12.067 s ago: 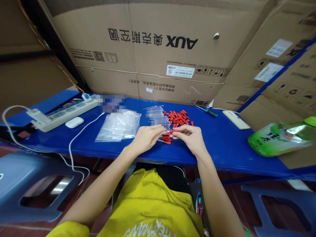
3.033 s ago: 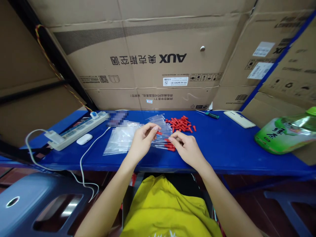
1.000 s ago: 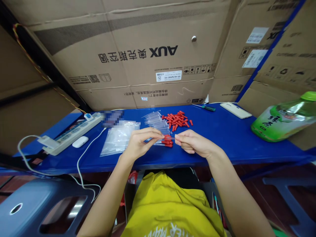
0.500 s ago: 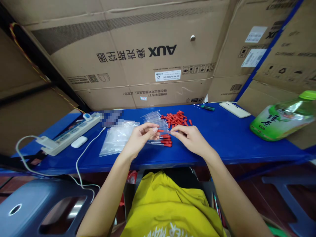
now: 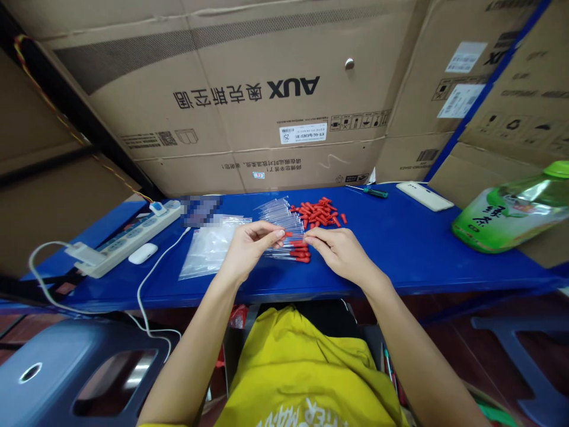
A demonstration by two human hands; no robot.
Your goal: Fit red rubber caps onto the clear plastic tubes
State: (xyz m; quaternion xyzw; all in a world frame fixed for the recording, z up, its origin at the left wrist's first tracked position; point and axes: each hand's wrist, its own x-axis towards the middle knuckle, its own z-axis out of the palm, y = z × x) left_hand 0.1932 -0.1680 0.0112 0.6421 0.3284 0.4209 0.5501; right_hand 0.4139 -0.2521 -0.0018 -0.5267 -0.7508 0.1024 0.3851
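My left hand (image 5: 255, 243) is closed in a pinch on a red rubber dropper bulb (image 5: 288, 234), whose end sticks out past the fingertips to the right. Facing it, my right hand (image 5: 338, 252) pinches what looks like a thin clear glass dropper tube, mostly hidden by the fingers. Only a small gap separates the two hands. Behind them lies a row of clear glass tubes (image 5: 278, 210), and to their right a heap of loose red bulbs (image 5: 317, 213). Below my fingers, several droppers with red bulbs fitted (image 5: 301, 255) lie side by side on the blue table (image 5: 373, 273).
Clear plastic bags (image 5: 207, 249) lie left of the tubes. Farther left are a white power strip (image 5: 133, 237), a white earbud case (image 5: 143, 253) and a cable. A screwdriver (image 5: 376, 193), a phone (image 5: 424, 196) and a green tea bottle (image 5: 502, 216) are at the right.
Both hands keep their pinches, with my right fingertips a little closer to the left ones. The view has shifted very slightly; the table items appear unmoved.
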